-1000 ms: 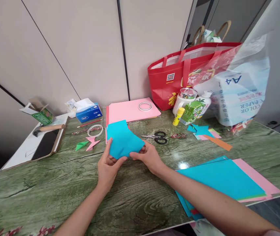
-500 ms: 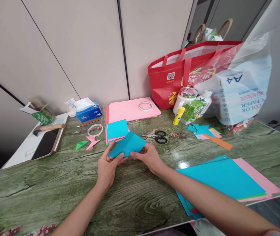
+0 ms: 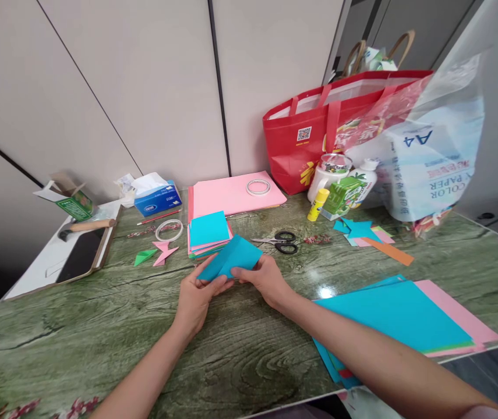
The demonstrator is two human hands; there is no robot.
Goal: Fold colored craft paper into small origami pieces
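Observation:
Both my hands hold one square of blue paper (image 3: 231, 257) just above the green wood-grain table (image 3: 100, 326). My left hand (image 3: 197, 297) pinches its near left corner; my right hand (image 3: 265, 279) pinches its right edge. The sheet is doubled over into a low fold. Just behind it lies a small stack of coloured paper squares (image 3: 208, 233) with a blue one on top.
Scissors (image 3: 281, 242) lie right of the stack. Pink sheets (image 3: 231, 195) carry a tape ring (image 3: 258, 187). A second tape ring (image 3: 169, 230), folded scraps (image 3: 156, 255), tissue box (image 3: 158, 199), glue stick (image 3: 317, 205), red bag (image 3: 318, 137) and large blue and pink sheets (image 3: 401, 320) surround.
The blue square, held up and open a second ago, has been folded over and lowered toward the table. Both hands stayed on it, uncovering the stack behind.

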